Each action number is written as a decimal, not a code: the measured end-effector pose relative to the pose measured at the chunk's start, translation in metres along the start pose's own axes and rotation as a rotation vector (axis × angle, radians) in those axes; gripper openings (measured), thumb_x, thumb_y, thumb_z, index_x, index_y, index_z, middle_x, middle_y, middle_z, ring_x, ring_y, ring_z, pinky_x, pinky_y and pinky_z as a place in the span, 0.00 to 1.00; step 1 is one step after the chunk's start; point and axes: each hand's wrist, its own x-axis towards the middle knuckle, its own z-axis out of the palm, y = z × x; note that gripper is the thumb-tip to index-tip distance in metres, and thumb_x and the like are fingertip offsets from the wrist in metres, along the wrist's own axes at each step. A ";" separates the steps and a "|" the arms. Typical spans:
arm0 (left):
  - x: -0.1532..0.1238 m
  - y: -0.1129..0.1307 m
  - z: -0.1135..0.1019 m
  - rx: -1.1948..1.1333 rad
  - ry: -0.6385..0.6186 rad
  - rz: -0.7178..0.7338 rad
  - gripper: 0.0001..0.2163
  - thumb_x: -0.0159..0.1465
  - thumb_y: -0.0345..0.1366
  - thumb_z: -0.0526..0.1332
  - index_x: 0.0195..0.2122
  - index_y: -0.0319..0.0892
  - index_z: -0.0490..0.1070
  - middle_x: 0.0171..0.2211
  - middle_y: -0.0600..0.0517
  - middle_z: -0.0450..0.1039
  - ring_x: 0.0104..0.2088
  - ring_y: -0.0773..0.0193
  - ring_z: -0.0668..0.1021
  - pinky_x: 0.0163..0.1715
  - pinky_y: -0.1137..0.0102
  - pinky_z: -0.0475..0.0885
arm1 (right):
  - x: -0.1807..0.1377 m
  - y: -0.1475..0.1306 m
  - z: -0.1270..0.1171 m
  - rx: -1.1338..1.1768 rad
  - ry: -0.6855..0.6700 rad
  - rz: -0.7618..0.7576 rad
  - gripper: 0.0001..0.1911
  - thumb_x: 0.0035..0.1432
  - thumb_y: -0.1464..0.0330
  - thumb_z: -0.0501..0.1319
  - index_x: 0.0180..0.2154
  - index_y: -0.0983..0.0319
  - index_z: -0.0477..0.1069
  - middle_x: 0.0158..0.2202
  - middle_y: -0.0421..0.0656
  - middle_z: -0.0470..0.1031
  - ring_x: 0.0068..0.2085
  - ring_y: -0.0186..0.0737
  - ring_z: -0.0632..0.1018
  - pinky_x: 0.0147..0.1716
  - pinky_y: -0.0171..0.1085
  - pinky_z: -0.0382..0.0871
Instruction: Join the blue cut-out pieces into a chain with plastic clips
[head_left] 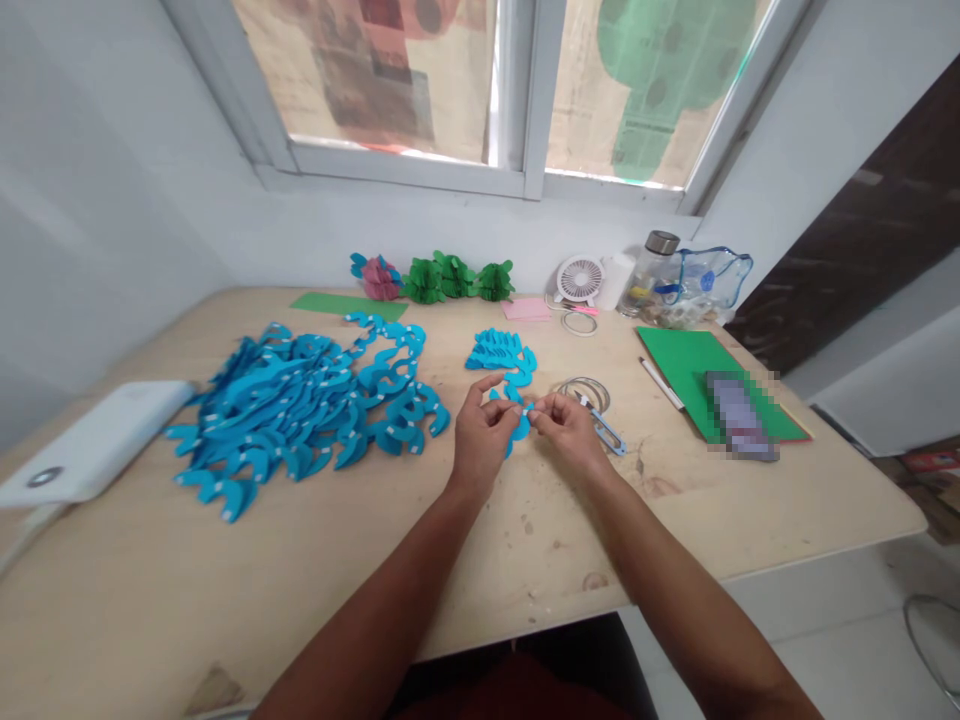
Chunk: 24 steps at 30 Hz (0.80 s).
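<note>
My left hand [481, 438] pinches a small blue paper piece [520, 430] between thumb and fingers, with the index finger raised. My right hand [568, 424] closes on the same piece from the other side, its fingertips almost meeting the left ones. Just beyond my hands, a chain of curved blue paper pieces [496, 350] lies on the table, reaching back towards the piece I hold. To the left spreads a large heap of curved blue paper strips [292, 400] with small white patches on them. A light-blue cutter [609, 435] rests beside my right hand.
Green and pink paper ornaments [454, 277] line the wall behind the table [420, 560]. A white fan [580, 279], a glass bottle [651, 272] and a coiled cable [589, 392] stand or lie rightward. Green sheets [679, 360] carry a phone [739, 415]. A white device [97, 440] sits far left.
</note>
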 end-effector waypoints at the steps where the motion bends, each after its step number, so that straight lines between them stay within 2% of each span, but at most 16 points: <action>1: 0.000 0.000 0.000 0.002 0.002 -0.003 0.22 0.50 0.29 0.62 0.48 0.41 0.65 0.23 0.57 0.72 0.23 0.71 0.72 0.25 0.77 0.66 | 0.000 0.000 0.000 -0.003 -0.002 0.001 0.10 0.44 0.63 0.62 0.25 0.62 0.65 0.19 0.34 0.64 0.21 0.29 0.63 0.22 0.31 0.55; 8: 0.002 -0.001 -0.001 0.029 0.006 0.041 0.23 0.48 0.29 0.63 0.47 0.41 0.66 0.23 0.56 0.73 0.23 0.70 0.73 0.25 0.76 0.66 | -0.001 -0.001 0.000 -0.025 -0.005 -0.014 0.11 0.44 0.61 0.63 0.24 0.61 0.65 0.19 0.35 0.64 0.21 0.30 0.63 0.22 0.31 0.56; 17: 0.002 -0.004 -0.002 0.002 0.014 0.029 0.25 0.48 0.29 0.64 0.48 0.43 0.62 0.23 0.57 0.73 0.24 0.70 0.74 0.25 0.76 0.66 | -0.002 -0.002 0.001 -0.005 -0.011 -0.011 0.10 0.44 0.63 0.63 0.24 0.62 0.65 0.19 0.34 0.63 0.20 0.29 0.63 0.21 0.31 0.54; 24: 0.003 -0.003 -0.003 0.033 -0.004 0.038 0.23 0.50 0.30 0.63 0.48 0.42 0.64 0.24 0.57 0.72 0.25 0.69 0.74 0.26 0.76 0.67 | -0.001 -0.003 0.001 0.008 -0.003 0.015 0.11 0.44 0.61 0.63 0.24 0.62 0.65 0.18 0.34 0.63 0.20 0.29 0.62 0.21 0.31 0.53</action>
